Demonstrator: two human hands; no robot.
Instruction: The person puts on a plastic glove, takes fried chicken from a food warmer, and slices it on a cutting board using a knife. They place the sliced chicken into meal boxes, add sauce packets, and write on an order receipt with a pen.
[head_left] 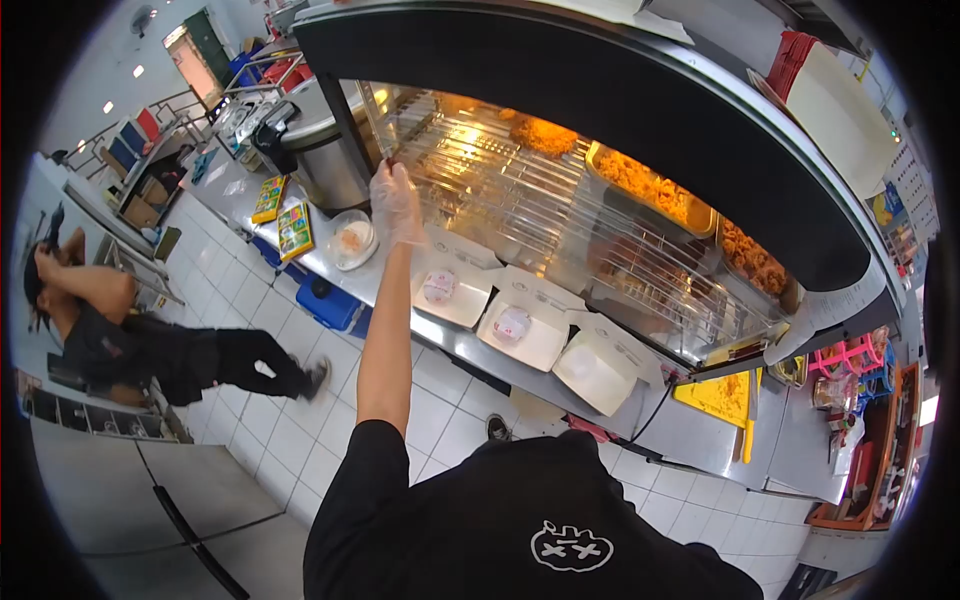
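Note:
My left hand (397, 205), in a clear plastic glove, reaches forward to the left end of the food warmer (560, 75). Its fingers are closed at the edge of the warmer's glass door (380, 110). Inside are wire racks (480, 160), a tray of orange fried food (650, 190) and more fried pieces (755, 255). Below the warmer stand three open cardboard boxes; the left box (462, 305) and middle box (505, 345) each hold a round paper-wrapped bundle (439, 286). The right box (597, 375) shows a pale inside. My right hand is out of view.
Left of my hand are a white bowl (353, 240) with food, yellow-green packets (296, 231) and a large steel pot (325, 150). A yellow tray (718, 395) lies at the right. Another person (150, 350) stands at the left, near a steel cabinet (110, 490).

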